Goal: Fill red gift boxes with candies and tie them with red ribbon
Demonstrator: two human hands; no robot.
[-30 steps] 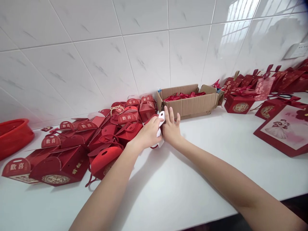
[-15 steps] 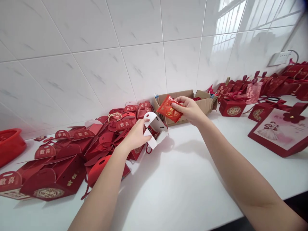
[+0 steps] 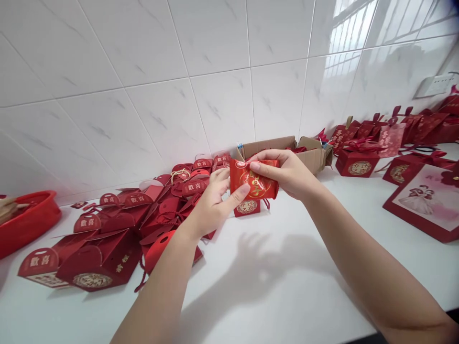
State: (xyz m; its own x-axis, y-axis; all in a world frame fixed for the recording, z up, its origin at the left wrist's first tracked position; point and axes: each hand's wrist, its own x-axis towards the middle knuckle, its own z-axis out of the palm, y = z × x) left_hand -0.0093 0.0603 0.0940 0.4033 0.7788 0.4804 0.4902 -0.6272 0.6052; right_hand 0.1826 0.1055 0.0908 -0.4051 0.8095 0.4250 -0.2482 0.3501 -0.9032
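Note:
A shiny red snack packet (image 3: 261,185) with gold lettering is raised above the white counter, in front of the open cardboard box. My right hand (image 3: 287,173) grips its upper right part, thumb across the front. From the left, my left hand (image 3: 215,200) meets the same packet, its thumb lying over the lower front and its fingers at the left edge, partly hidden. Behind and below the packet stands a small red gift box (image 3: 247,208) with a gold emblem; the packet and my left hand cover most of it.
Many red gift boxes (image 3: 103,255) crowd the left of the white counter (image 3: 287,291). At the far left sits a red basin (image 3: 32,222). A cardboard box (image 3: 315,160) stands against the tiled wall, with more gift boxes (image 3: 358,162) and a printed bag (image 3: 423,200) to the right.
My left hand has let go of the open gift box, which now stands on the counter, and has come to the packet. My right hand has turned the packet and brought it slightly lower.

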